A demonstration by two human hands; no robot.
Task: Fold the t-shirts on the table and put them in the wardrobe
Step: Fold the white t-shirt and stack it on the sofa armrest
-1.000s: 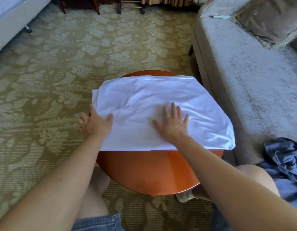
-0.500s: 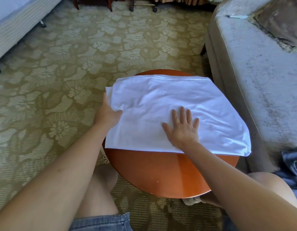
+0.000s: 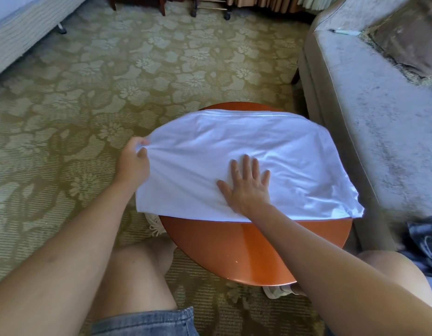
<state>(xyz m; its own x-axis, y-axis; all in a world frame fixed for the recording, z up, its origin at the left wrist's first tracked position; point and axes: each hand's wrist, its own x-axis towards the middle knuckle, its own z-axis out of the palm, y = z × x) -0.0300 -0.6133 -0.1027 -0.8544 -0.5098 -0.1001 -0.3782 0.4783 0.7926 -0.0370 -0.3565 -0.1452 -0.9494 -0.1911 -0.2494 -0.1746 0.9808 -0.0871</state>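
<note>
Since half a second ago the left hand [image 3: 135,163] has gone from resting at the left edge of the white t-shirt [image 3: 270,141] to gathering that edge and lifting it off the surface. Its fingers [image 3: 144,142] and thumb are curled round a bunched fold of cloth. The right hand [image 3: 249,187] has stayed where it was, flat on the middle of the shirt, fingers straight and spread, pressing the cloth down and gripping nothing.

The shirt lies folded across the far half of the round wooden table [image 3: 246,253]. Its far edge runs just inside the table's far rim. Its near edge crosses the tabletop and leaves the near part bare. The left side hangs out past the left rim, where it is held, and the right corner droops over the right rim toward the sofa [image 3: 367,112].

To the left, patterned carpet [image 3: 108,76] lies open as far as the bed [image 3: 21,35]. On the right the sofa stands just beside the table, with only a narrow gap between them. A cushion [image 3: 409,37] and a pen [image 3: 346,32] rest on the sofa, and a crumpled dark blue garment [image 3: 425,246] lies near the person's right knee. Both knees sit close against the near rim, and light shoes [image 3: 156,223] show beneath the table. Furniture legs on castors [image 3: 210,10] stand well apart at the far end of the room.
</note>
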